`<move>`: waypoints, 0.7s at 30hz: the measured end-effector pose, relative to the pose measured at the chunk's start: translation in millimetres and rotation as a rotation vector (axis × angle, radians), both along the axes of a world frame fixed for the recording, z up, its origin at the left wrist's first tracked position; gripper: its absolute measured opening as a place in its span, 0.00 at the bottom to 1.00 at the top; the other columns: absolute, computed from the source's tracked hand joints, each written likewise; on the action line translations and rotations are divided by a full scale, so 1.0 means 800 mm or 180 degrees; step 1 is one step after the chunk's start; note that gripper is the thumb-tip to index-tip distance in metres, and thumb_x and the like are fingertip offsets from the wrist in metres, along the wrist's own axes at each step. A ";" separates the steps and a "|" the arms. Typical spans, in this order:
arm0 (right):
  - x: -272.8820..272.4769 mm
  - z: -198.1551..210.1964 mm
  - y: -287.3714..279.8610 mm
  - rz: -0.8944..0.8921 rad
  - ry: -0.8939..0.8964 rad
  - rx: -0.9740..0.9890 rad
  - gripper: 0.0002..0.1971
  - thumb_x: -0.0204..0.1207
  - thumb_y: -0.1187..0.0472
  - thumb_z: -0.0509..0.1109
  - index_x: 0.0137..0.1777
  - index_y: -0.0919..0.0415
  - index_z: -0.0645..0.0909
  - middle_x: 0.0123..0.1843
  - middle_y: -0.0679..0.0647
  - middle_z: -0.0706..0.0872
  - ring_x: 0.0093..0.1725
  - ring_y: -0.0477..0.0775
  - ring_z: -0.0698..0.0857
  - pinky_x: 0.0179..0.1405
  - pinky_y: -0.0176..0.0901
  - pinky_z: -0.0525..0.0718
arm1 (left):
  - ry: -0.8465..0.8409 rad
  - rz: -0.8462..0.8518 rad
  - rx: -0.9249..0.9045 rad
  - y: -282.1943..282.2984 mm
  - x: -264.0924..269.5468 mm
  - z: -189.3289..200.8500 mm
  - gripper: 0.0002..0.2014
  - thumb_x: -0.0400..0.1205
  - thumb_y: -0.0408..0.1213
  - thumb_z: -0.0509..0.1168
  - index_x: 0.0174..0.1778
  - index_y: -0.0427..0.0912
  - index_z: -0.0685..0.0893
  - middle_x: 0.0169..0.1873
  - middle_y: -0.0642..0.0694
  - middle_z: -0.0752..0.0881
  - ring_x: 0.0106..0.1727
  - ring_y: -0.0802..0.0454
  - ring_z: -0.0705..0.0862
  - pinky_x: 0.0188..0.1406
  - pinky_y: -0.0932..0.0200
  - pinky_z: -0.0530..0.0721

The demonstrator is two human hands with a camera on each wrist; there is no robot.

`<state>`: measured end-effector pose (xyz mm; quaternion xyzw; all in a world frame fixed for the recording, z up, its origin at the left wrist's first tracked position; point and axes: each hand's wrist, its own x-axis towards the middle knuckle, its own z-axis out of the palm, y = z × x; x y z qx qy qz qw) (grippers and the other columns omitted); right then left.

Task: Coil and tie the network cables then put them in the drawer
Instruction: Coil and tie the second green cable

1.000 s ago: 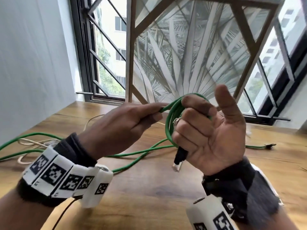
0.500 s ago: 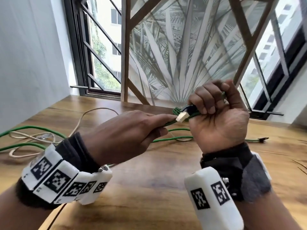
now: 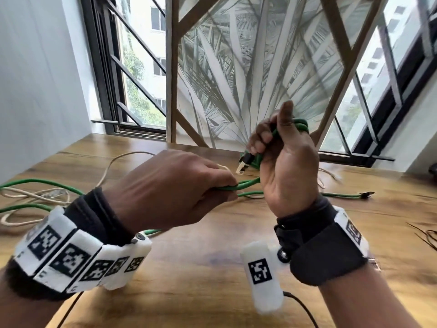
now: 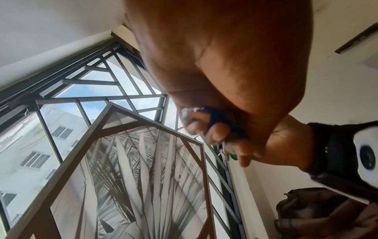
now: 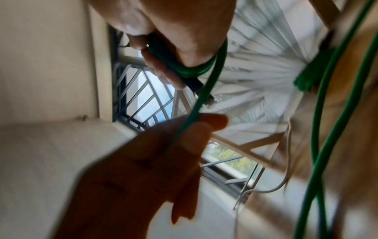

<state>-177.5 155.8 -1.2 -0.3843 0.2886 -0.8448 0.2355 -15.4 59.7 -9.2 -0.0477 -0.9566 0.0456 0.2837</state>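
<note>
A green network cable (image 3: pixel 246 184) runs between both hands above the wooden table (image 3: pixel 212 268). My right hand (image 3: pixel 281 159) is raised, with several loops of the green cable (image 5: pixel 190 71) wound round its curled fingers. The black-booted plug (image 3: pixel 243 163) pokes out to the left below those fingers. My left hand (image 3: pixel 179 185) grips the cable's free run just left of the right hand, fingers curled round it (image 5: pixel 184 129). The rest of the green cable (image 3: pixel 35 183) trails off left across the table, and its other plug (image 3: pixel 366 194) lies at the right.
A cream cable (image 3: pixel 30 197) lies tangled at the table's left. A framed palm-leaf panel (image 3: pixel 248 67) leans against the window grille (image 3: pixel 132 79) behind the table. A white wall (image 3: pixel 35 91) bounds the left side. Thin dark wires (image 3: pixel 425 235) lie at the right edge.
My right hand has turned over and back, winding another loop of green cable round its fingers, and has risen. The left hand has kept feeding the cable close beside it.
</note>
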 end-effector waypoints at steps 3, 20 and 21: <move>0.002 -0.005 -0.003 -0.0039 0.0200 0.0286 0.19 0.92 0.53 0.59 0.38 0.58 0.71 0.30 0.51 0.70 0.30 0.51 0.68 0.33 0.44 0.68 | 0.0246 -0.0053 -0.0134 -0.006 0.004 0.009 0.15 0.92 0.51 0.63 0.53 0.49 0.93 0.38 0.53 0.87 0.34 0.47 0.85 0.35 0.58 0.80; 0.041 -0.016 0.005 0.1109 0.0840 0.2038 0.22 0.88 0.38 0.59 0.48 0.59 0.77 0.25 0.47 0.60 0.22 0.47 0.57 0.21 0.38 0.56 | 0.1334 -0.0566 0.0875 -0.014 0.005 0.009 0.09 0.80 0.39 0.82 0.43 0.35 0.94 0.40 0.44 0.91 0.40 0.46 0.88 0.41 0.52 0.85; 0.040 -0.014 0.006 0.1224 0.0760 0.1969 0.22 0.88 0.38 0.59 0.51 0.58 0.76 0.25 0.46 0.60 0.21 0.47 0.56 0.22 0.40 0.53 | 0.1304 -0.0610 0.1094 -0.012 0.003 0.009 0.10 0.80 0.38 0.82 0.44 0.35 0.93 0.41 0.44 0.90 0.41 0.47 0.89 0.42 0.51 0.86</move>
